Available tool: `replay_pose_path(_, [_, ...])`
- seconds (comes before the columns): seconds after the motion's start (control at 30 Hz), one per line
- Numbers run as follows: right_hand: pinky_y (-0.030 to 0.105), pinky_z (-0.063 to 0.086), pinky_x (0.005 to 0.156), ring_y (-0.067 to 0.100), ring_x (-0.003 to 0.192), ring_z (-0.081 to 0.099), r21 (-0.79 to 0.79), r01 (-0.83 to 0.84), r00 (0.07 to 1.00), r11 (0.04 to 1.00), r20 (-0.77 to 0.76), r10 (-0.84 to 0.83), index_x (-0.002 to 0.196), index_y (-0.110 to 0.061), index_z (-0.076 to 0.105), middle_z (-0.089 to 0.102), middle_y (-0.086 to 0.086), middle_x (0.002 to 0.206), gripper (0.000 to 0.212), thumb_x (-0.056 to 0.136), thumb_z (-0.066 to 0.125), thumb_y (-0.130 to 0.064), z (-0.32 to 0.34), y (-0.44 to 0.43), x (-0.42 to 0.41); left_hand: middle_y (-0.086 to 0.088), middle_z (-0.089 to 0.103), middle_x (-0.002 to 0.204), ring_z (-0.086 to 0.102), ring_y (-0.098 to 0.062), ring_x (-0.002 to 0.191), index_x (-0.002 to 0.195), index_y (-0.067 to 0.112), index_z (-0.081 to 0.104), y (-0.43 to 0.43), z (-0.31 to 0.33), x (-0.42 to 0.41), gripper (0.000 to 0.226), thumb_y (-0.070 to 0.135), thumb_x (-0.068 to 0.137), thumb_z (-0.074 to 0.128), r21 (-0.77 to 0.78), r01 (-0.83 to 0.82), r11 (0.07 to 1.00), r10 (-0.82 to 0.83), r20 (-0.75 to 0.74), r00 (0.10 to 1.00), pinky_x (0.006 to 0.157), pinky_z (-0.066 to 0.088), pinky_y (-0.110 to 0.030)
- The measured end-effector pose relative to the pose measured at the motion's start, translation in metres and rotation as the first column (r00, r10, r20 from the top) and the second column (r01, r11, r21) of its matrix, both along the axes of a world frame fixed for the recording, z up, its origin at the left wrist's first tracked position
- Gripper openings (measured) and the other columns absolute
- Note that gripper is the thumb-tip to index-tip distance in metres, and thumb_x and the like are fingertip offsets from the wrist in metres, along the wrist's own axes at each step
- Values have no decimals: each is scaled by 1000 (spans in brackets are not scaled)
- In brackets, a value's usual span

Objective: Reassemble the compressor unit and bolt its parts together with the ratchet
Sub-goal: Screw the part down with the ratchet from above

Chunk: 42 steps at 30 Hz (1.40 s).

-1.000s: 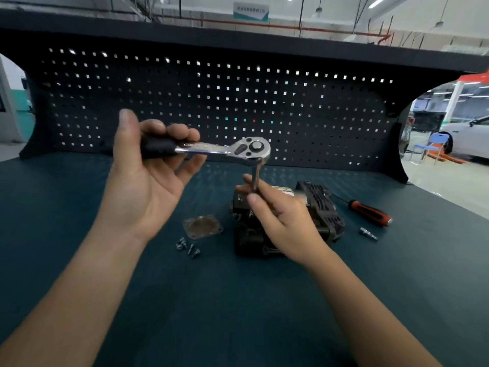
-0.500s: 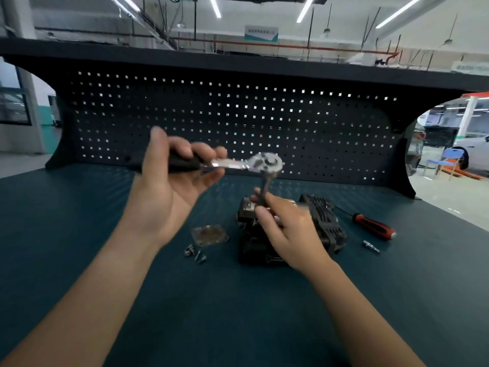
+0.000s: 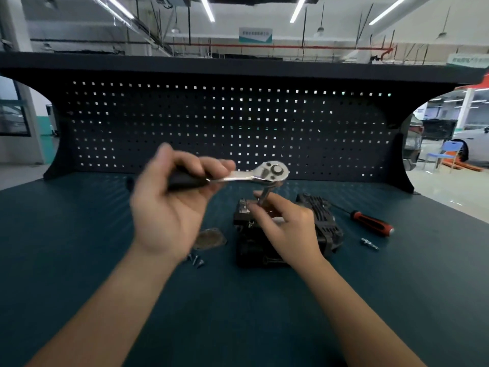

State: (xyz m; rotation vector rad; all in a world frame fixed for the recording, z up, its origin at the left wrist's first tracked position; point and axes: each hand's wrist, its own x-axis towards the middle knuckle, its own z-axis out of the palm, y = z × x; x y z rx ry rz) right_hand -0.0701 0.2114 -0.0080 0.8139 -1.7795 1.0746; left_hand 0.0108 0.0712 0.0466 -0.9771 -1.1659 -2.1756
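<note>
head view: since the earlier frame, left hand [image 3: 169, 207] has shifted right and lower, wrapped round the black-handled chrome ratchet [image 3: 264, 176]. right hand [image 3: 285, 229] pinches its steel extension bar [image 3: 265, 197] atop the black ribbed compressor unit [image 3: 325, 226], mid-bench. step judged: bolt tightening; next calls for a steady handle swing.

Workshop: pegboard-backed bench [image 3: 79, 260], overhead strip lights [image 3: 207, 9], parked car [image 3: 473, 144].

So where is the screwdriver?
In the head view, the screwdriver lies on the bench right of the compressor, with a small bit just in front.
</note>
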Motion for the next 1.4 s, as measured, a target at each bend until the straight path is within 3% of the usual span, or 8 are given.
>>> replay_pose_path(0.2, [25, 41, 50, 11, 49, 57, 157, -19, 998, 987, -52, 27, 100, 3, 67, 69, 8, 67, 24, 89, 53, -12, 11, -3, 1, 4, 44, 42, 52, -13, 46, 44, 17, 50, -7, 32, -31, 50, 27, 92, 37, 324, -102, 940, 0, 303, 953, 58, 45, -23])
replay_pose_path(0.3, [30, 36, 42, 20, 38, 47, 78, 181, 973, 980, -159, -167, 80, 3, 68, 57, 6, 49, 15, 84, 60, -9, 10, -7, 0, -5, 65, 62, 66, -19, 75, 52, 21, 56, 10, 17, -15, 37, 27, 86, 43, -47, -183, 982, 186, 70, 980, 68, 52, -28])
replay_pose_path(0.4, [27, 37, 46, 15, 41, 46, -47, 157, 988, 986, 7, -157, 74, -1, 68, 58, 4, 49, 17, 83, 65, -15, 13, -8, 1, -6, 71, 97, 58, -26, 109, 67, 28, 62, 20, -8, -4, 23, 43, 83, 58, -469, -435, 769, 329, -294, 897, 93, 45, -41])
replay_pose_path(0.53, [11, 43, 62, -3, 66, 57, 1, -92, 970, 996, 227, 89, 100, -11, 70, 67, -9, 72, 19, 88, 62, -24, 14, 4, 5, 4, 61, 54, 62, -15, 64, 52, 21, 61, 2, 15, -14, 44, 39, 89, 45, 18, -41, 999, 41, -12, 999, 70, 50, -28])
replay_pose_path(0.7, [26, 44, 58, 11, 63, 61, 168, -30, 998, 985, 64, 20, 107, 1, 62, 66, 5, 72, 31, 93, 43, -20, 11, -5, 7, 5, 33, 36, 42, -13, 39, 51, 16, 40, 10, 60, -47, 42, 33, 90, 40, 367, -94, 926, -66, 400, 914, 58, 40, -25])
replay_pose_path(0.93, [31, 37, 38, 26, 37, 49, -24, 233, 966, 972, -111, -234, 79, 5, 65, 56, 12, 47, 31, 88, 52, -22, 9, -13, 5, 9, 67, 83, 60, -15, 101, 75, 31, 59, 35, -22, -1, 26, 53, 88, 51, -206, -389, 898, 311, -328, 892, 91, 45, -37])
replay_pose_path(1.23, [33, 44, 57, 23, 62, 60, 228, -6, 1000, 974, 13, 3, 107, 4, 62, 68, 16, 76, 28, 92, 45, -14, 12, -3, 9, 8, 25, 33, 35, -9, 35, 55, 16, 37, 5, 67, -51, 43, 40, 90, 40, 331, 7, 943, -172, 471, 865, 62, 42, -26])
replay_pose_path(1.4, [28, 29, 45, 24, 37, 46, 82, 209, 972, 975, -125, -198, 78, 6, 64, 53, 9, 48, 17, 87, 56, -7, 14, -10, 2, 9, 53, 50, 59, -11, 63, 55, 25, 54, 21, 23, -19, 43, 18, 95, 39, -6, -226, 974, 226, 7, 974, 69, 47, -21])
